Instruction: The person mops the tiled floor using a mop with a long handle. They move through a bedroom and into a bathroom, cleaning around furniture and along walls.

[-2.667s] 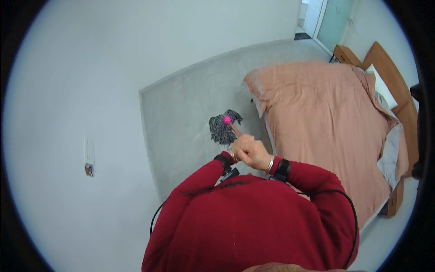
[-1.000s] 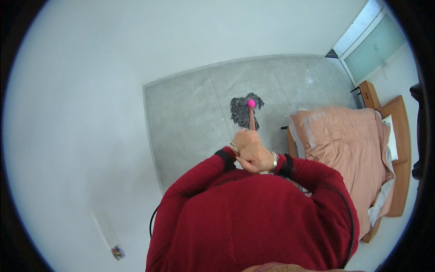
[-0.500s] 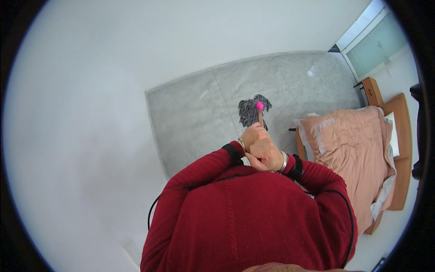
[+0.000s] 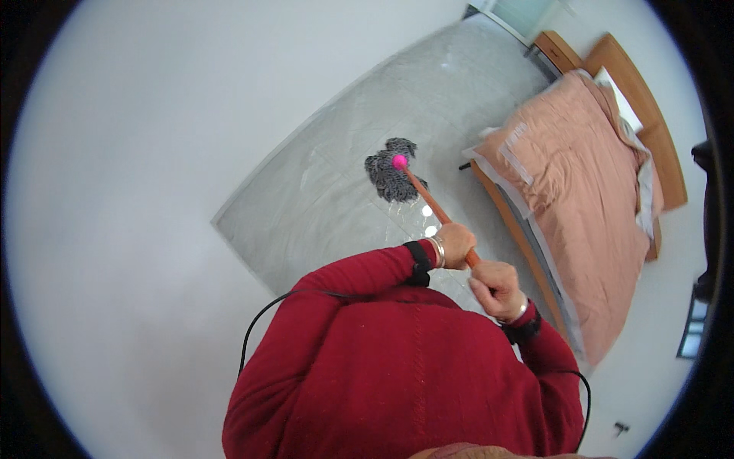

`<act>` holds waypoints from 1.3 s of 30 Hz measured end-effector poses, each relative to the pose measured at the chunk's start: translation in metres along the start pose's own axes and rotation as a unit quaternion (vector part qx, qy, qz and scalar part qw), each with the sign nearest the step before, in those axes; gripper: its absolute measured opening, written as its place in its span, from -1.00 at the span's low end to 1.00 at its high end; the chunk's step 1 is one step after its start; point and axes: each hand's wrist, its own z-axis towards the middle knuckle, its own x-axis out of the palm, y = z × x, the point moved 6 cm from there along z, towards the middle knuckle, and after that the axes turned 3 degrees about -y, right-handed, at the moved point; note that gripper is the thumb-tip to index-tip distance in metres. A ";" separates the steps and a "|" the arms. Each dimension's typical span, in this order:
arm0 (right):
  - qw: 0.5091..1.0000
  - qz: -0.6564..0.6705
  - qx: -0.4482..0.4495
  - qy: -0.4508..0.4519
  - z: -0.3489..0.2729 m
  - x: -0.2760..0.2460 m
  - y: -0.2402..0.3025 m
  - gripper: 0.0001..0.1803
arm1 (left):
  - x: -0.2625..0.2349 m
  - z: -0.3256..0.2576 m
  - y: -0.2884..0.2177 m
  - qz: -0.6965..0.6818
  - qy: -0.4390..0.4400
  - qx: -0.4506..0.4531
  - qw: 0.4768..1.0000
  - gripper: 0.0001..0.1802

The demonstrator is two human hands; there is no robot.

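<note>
Showing a mop point(image 4: 390, 182) at work on the floor, this view from my remote post puts its grey strings flat on the ground, left of the bed's foot and well apart from it. A pink ball point(image 4: 400, 162) marks where the handle point(image 4: 430, 202) appears to meet them. Half a second ago I saw the hands bunched together; now they stand apart along the handle, the left hand point(image 4: 455, 245) nearer the strings, the right hand point(image 4: 497, 289) nearer the body, each with fingers wrapped round it. More handle lies exposed, slanting away to the upper left; I judge that this wider grip gives firmer steering of the strings.

Beneath, the grey floor point(image 4: 298, 195) is glossy, with bright reflections beside the handle. Around it I note white walls point(image 4: 153, 153), the bed point(image 4: 589, 183) under a pinkish cover, a wooden nightstand point(image 4: 558, 51) and a glass door point(image 4: 524, 14).
</note>
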 end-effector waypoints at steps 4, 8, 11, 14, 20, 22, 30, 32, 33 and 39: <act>0.994 -0.014 0.105 -0.035 -0.046 -0.024 -0.014 -0.76 | 0.039 0.032 -0.028 0.017 0.102 0.003 0.995 -0.80; 0.954 -0.189 0.146 -0.179 -0.073 -0.033 -0.059 -0.77 | 0.085 0.066 -0.018 0.015 0.131 0.038 0.991 -0.84; 0.892 -0.301 0.186 -0.280 -0.089 -0.065 -0.101 -0.79 | 0.113 0.108 -0.006 0.003 0.142 0.024 0.990 -0.83; 0.889 -0.299 0.178 -0.298 -0.095 -0.104 -0.144 -0.82 | 0.121 0.155 -0.004 -0.004 0.105 0.044 0.993 -0.83; 0.870 -0.298 0.312 -0.238 -0.137 -0.159 -0.214 -0.81 | 0.158 0.216 -0.013 -0.006 0.188 0.043 0.981 -0.78; 0.879 -0.302 0.329 -0.167 -0.156 -0.162 -0.221 -0.77 | 0.174 0.218 -0.019 -0.058 0.193 0.084 0.976 -0.78; 0.864 -0.284 0.409 -0.080 -0.204 -0.137 -0.257 -0.72 | 0.249 0.213 -0.011 -0.077 0.335 0.121 0.931 -0.76; 0.850 -0.296 0.421 -0.115 -0.204 -0.142 -0.278 -0.72 | 0.254 0.227 0.002 -0.087 0.296 0.114 0.944 -0.77; 0.841 -0.298 0.433 -0.129 -0.205 -0.141 -0.289 -0.71 | 0.259 0.229 0.009 -0.089 0.293 0.105 0.946 -0.77; 0.840 -0.298 0.439 -0.116 -0.166 -0.142 -0.344 -0.71 | 0.262 0.256 0.065 -0.070 0.274 0.109 0.953 -0.80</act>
